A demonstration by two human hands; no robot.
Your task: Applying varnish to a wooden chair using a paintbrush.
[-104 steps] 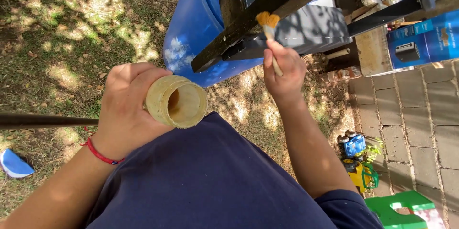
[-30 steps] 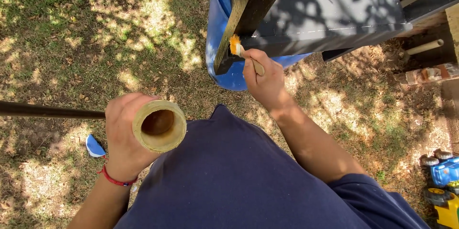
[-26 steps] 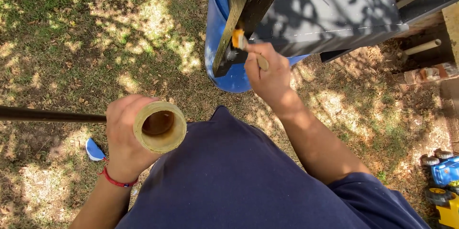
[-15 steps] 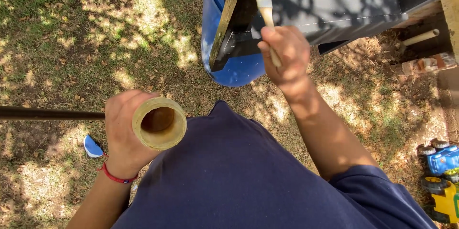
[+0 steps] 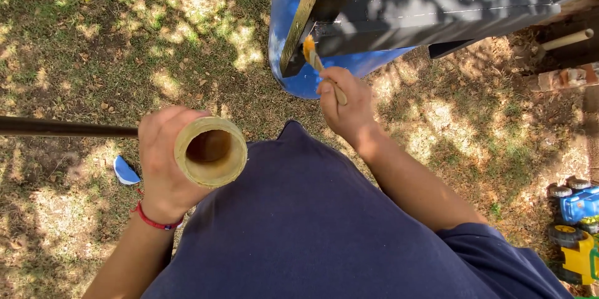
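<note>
Over patchy grass (image 5: 93, 37) strewn with dry leaves and dappled shade, we look straight down past our navy shirt (image 5: 312, 230). Our left hand (image 5: 163, 161) is closed in a full fist around a hollow bamboo tube (image 5: 210, 151), pale yellow-green, thick-walled, round in section, its open end facing up toward the camera with a dark brown bore. We wear a thin red cord bracelet (image 5: 153, 221) on that wrist. Behind the left hand a slim dark rod (image 5: 65, 127) runs level to the left edge; we cannot tell whether it joins the tube. Our right hand (image 5: 346, 102) is closed on the wooden handle of a small paintbrush (image 5: 319, 67), whose orange-tinted bristles touch the lower end of a dark, flat wooden plank (image 5: 312, 9) that slants up out of view. Beside the plank sits a broad matte grey panel (image 5: 437, 2) with straight edges, crossed by leaf shadows. Behind both stands a glossy blue plastic barrel (image 5: 284, 18), curved and smooth. A small blue-and-white object (image 5: 126, 171) lies on the ground near the left hand; we cannot tell what it is. At the lower right edge rest plastic toy vehicles (image 5: 577, 230), blue and yellow, with knobbly wheels.
</note>
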